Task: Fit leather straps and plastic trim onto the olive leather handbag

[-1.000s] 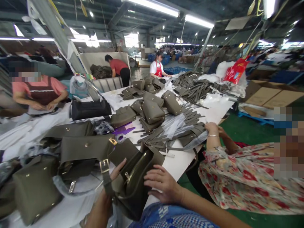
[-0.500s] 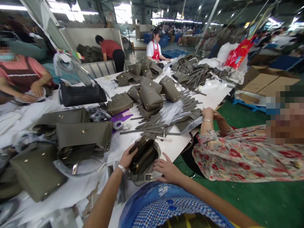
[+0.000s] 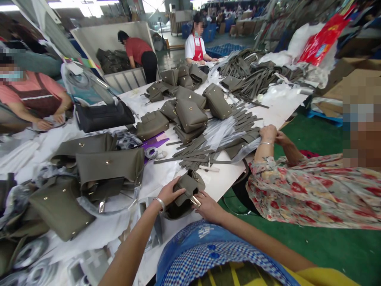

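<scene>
A small olive-brown handbag (image 3: pixel 179 211) sits at the near edge of the white table, right in front of me. My left hand (image 3: pixel 170 194), with a silver band at the wrist, grips its far left side, the thumb lying over a folded flap. At the bag's right side, my right hand (image 3: pixel 208 207) has its fingers closed on the strap end with a shiny metal buckle (image 3: pixel 195 201). The bag's lower inside is partly hidden by the flap and my fingers.
Larger olive handbags (image 3: pixel 110 169) lie to the left, with more bags (image 3: pixel 190 115) mid-table. Loose straps (image 3: pixel 205 149) are spread ahead. A black bag (image 3: pixel 104 115) stands further left. A co-worker's floral sleeve (image 3: pixel 291 190) is close on my right.
The bag's flap, folded away before, now lies over its opening. My right hand has gone from lying spread beside the bag to gripping the buckle. The view has shifted slightly.
</scene>
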`<action>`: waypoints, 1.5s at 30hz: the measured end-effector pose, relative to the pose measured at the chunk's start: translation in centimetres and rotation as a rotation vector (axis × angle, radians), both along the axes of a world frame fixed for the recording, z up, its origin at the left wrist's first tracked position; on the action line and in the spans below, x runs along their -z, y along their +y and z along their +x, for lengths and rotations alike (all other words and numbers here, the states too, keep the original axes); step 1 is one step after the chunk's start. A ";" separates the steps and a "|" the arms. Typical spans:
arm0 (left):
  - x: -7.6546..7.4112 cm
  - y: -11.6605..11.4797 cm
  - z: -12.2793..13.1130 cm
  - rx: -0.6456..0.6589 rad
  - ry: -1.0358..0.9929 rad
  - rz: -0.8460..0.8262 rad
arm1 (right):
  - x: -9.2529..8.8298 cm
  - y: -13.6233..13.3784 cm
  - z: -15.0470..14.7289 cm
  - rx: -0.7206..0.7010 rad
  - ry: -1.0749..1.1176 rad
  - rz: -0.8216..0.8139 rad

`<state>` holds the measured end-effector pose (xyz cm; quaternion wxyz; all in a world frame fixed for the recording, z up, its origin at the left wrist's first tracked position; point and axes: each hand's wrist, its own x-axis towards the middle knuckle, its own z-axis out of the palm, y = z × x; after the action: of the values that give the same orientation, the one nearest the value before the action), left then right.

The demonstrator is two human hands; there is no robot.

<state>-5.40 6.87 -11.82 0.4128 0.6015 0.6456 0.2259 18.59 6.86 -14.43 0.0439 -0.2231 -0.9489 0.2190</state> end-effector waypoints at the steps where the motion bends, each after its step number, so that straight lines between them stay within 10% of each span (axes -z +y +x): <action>1: 0.4 0.1 0.3 0.043 0.027 0.010 | 0.1 0.0 0.1 -0.005 -0.006 0.004; 10: 1.5 1.2 0.5 0.122 0.422 0.000 | 1.2 -0.5 1.4 -0.008 0.096 -0.023; 17: 2.5 0.2 5.7 0.019 0.783 0.098 | 1.5 -0.4 0.8 -0.014 0.072 0.024; 27: -2.0 -3.5 -0.9 -0.100 0.505 0.006 | 0.0 -0.3 1.3 0.051 0.089 -0.004; 36: -2.8 -6.7 0.4 0.067 0.678 -0.015 | -1.7 -0.2 0.4 0.102 -0.018 0.034; 45: -3.4 -13.3 -2.5 -0.398 -0.067 0.087 | -1.0 0.2 -0.3 0.090 -0.054 0.034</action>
<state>-7.92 -6.46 -8.42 0.3551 0.4715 0.7272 0.3503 18.33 7.03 -13.40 0.0319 -0.2706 -0.9423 0.1945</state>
